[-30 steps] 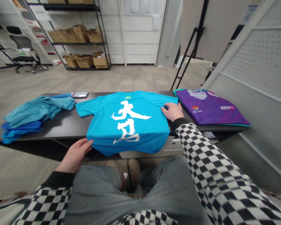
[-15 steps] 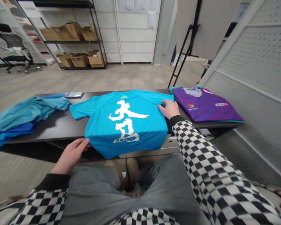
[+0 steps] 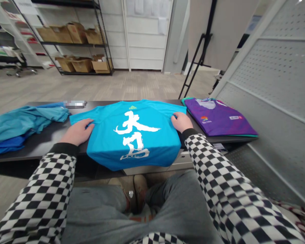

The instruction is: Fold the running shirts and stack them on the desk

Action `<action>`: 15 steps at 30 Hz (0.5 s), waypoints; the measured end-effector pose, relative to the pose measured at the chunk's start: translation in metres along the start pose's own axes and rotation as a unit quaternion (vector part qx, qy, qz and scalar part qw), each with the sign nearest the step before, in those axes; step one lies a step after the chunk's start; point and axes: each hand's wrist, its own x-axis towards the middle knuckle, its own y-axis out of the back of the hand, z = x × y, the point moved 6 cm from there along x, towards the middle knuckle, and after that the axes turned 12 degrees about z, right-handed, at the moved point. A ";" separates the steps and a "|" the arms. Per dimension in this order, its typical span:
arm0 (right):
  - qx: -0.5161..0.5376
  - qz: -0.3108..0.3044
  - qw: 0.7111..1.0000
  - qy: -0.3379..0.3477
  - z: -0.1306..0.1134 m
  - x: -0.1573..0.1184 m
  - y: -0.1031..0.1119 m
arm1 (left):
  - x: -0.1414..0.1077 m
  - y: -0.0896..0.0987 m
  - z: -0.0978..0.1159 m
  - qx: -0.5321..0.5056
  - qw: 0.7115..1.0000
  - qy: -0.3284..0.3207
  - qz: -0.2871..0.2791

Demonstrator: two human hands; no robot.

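Observation:
A bright blue T-shirt [image 3: 104,144] with large white brush-style characters lies spread on a dark table, its hem hanging over the front edge. My left hand [image 3: 78,131] is at the left sleeve near the armpit, thumb and fingers closing on the cloth. On the opposite side, my right hand [image 3: 182,122] pinches the right sleeve by its lower edge. Both hands are about level with each other.
Crumpled teal and blue shirts [image 3: 27,122] lie at the table's left. A folded purple shirt [image 3: 218,118] tops a stack at the right, beside a perforated grey panel [image 3: 282,81]. A flat blurred object [image 3: 75,104] sits at the back edge of the dark table [image 3: 48,144].
My left hand has moved up from the shirt's lower left corner to its left sleeve. My right hand stays at the right sleeve, slightly lower on it. The view has shifted a little.

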 end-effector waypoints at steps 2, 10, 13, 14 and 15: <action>-0.007 -0.001 1.000 0.007 0.001 0.001 -0.002 | 0.004 -0.010 -0.012 -0.001 1.000 0.015 -0.005; -0.010 0.000 1.000 0.003 0.000 0.003 0.001 | -0.001 0.005 -0.020 0.058 0.994 0.095 0.006; -0.024 0.005 1.000 -0.010 0.000 0.002 0.003 | 0.004 0.005 -0.018 0.069 0.997 0.038 0.022; -0.029 0.009 0.999 -0.016 0.001 0.002 0.004 | 0.005 0.003 -0.020 0.055 0.998 0.027 0.022; -0.033 0.012 0.999 -0.021 0.001 0.002 0.004 | 0.007 0.001 -0.024 0.038 0.999 0.024 0.015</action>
